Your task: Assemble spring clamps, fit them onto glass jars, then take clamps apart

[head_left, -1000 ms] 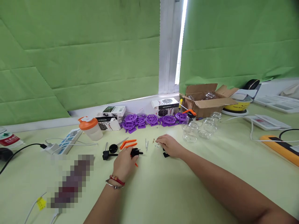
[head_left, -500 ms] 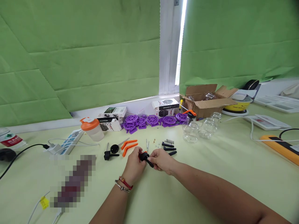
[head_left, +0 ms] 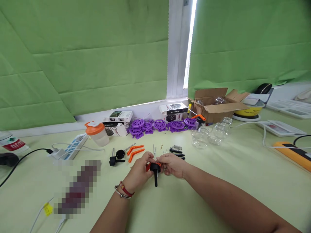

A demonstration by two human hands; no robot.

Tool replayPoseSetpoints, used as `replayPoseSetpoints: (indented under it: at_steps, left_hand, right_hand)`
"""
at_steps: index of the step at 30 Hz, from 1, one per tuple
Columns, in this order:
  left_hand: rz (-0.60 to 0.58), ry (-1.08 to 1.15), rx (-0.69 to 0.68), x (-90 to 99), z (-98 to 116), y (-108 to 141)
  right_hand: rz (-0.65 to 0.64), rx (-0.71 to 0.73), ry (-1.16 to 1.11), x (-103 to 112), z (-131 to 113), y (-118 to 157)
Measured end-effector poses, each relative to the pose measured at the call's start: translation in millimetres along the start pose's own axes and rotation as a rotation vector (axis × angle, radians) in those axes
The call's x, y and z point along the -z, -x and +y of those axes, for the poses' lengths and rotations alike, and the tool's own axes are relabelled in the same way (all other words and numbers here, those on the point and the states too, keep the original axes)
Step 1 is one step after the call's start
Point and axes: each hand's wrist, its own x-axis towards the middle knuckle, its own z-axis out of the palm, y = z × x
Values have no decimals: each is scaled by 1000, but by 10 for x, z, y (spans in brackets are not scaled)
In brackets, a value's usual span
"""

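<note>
Above the table, my left hand (head_left: 143, 166) is closed around the side of a black round-headed plastic part (head_left: 155, 167), whose black stem points down toward me. A thin metal rod shows beside the stem, and a bit of orange plastic sits at the head. My right hand (head_left: 173, 164) is closed with its fingertips pinched at the orange side of the same part; what lies between them is mostly hidden. Beyond my left hand lie two orange bent levers (head_left: 136, 152). Metal pins (head_left: 155, 150), a row of springs (head_left: 177, 147) and black tubes (head_left: 178, 154) lie past my fingers.
Black parts with metal rods (head_left: 116, 157) lie to the left. Behind are purple plastic pieces (head_left: 159, 125), small printed boxes (head_left: 173, 110), glass jars (head_left: 199, 142) and an open cardboard box (head_left: 218, 113). An orange-lidded shaker bottle (head_left: 97, 134) stands near a power strip (head_left: 75, 147).
Both hands have turned the black part so its stem now points straight toward me. My right fingers have moved from the stem to the orange side by the head.
</note>
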Motion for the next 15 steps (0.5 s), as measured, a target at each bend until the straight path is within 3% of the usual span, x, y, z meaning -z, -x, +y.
replayPoseSetpoints:
  at_steps: [5, 9, 11, 14, 15]
  left_hand:
    - [-101, -14, 6, 15, 48, 32]
    - [-176, 11, -3, 30, 83, 43]
    - [-128, 25, -6, 27, 74, 35]
    - [50, 22, -15, 25, 1, 2]
    - [109, 19, -14, 30, -39, -12]
  right_hand:
    - [111, -30, 144, 62, -78, -83]
    - [463, 265, 303, 137, -252, -246]
    - [525, 437, 583, 128, -285, -360]
    - [399, 542, 1224, 43, -234, -517]
    - [365, 540, 1339, 7, -203, -559]
